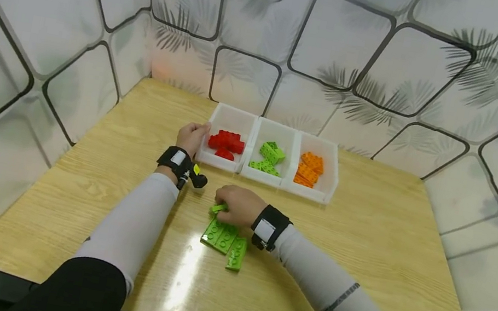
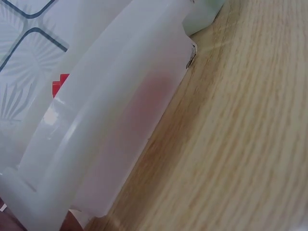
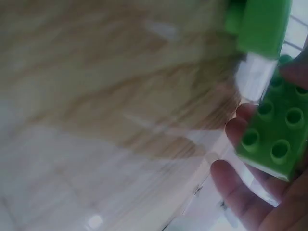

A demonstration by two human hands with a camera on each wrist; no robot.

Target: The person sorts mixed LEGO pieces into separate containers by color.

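My left hand (image 1: 191,138) grips the left wall of a white plastic bin (image 1: 236,118) that holds several red bricks (image 1: 226,141). In the left wrist view the wall of this bin (image 2: 103,113) fills much of the picture, with a bit of a finger at its lower corner. Low over the table, my right hand (image 1: 242,207) holds a green toy brick (image 3: 274,127), its thumb on the studded top and fingers beneath. Just below that hand, several green bricks (image 1: 218,236) lie side by side, partly hidden by it. One more green brick (image 1: 236,254) sits slightly apart, nearer me.
Beside the red bricks' bin stand a middle bin (image 1: 278,129) with green bricks (image 1: 271,154) and a right one (image 1: 333,173) with orange bricks (image 1: 311,167). All three rest toward the back of the wooden table (image 1: 378,245). Patterned walls (image 1: 265,8) enclose its back and sides.
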